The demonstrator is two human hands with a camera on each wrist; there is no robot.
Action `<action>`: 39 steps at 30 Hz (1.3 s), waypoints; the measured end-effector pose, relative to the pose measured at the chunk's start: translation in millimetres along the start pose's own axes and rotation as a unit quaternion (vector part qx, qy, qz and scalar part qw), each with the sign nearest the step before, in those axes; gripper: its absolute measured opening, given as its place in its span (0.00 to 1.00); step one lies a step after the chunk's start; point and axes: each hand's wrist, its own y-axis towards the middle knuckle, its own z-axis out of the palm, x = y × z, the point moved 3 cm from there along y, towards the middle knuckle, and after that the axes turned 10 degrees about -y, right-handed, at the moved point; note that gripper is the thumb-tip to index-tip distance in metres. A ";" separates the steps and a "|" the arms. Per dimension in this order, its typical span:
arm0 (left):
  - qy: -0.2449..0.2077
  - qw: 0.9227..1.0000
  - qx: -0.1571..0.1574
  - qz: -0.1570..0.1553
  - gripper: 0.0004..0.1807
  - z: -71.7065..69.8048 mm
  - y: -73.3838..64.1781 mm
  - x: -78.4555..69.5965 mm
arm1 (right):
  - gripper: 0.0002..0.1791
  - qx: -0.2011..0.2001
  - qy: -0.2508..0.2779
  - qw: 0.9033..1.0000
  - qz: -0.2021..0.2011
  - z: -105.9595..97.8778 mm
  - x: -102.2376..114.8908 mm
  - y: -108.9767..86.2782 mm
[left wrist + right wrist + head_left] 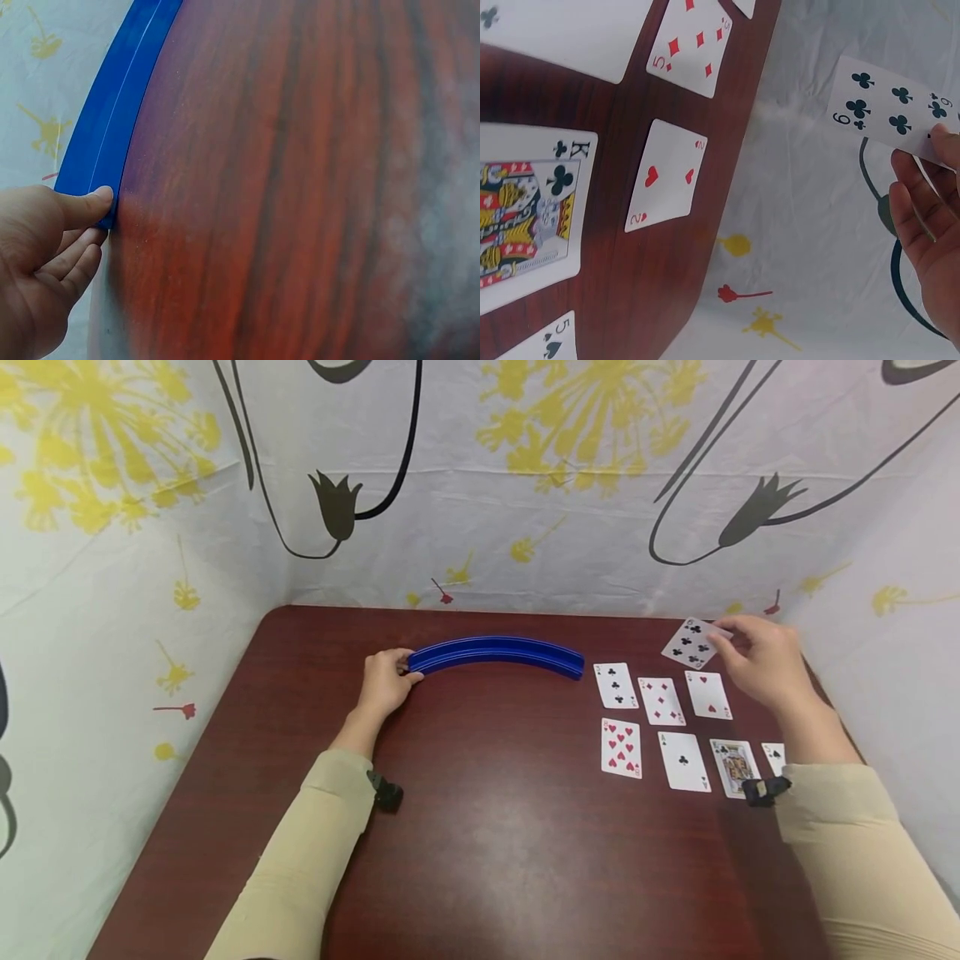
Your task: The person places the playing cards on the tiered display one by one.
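A blue curved card holder (495, 650) with a groove along it stands near the table's far edge. My left hand (385, 682) pinches its left end, the thumb (101, 196) on the near face and the other fingers underneath or behind. Over at the far right, my right hand (767, 664) pinches a six of clubs (881, 105) by one edge, held above the table with its face showing. Nearest below that card lies a two of hearts (708, 695). Beside it are a five of diamonds (662, 701) and a clubs card (616, 686).
Closer in lie a hearts card (621, 748), an ace of clubs (684, 762), a king of clubs (731, 764) and a five of spades (551, 341), partly covered by the right forearm in the head view. Patterned cloth (465, 543) walls in the brown table (510, 852).
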 end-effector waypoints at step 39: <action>-0.004 1.000 0.000 -0.001 0.23 -0.6 -0.1 0.1 | 0.09 0.028 0.035 0.999 -0.013 20.2 34.9 17.3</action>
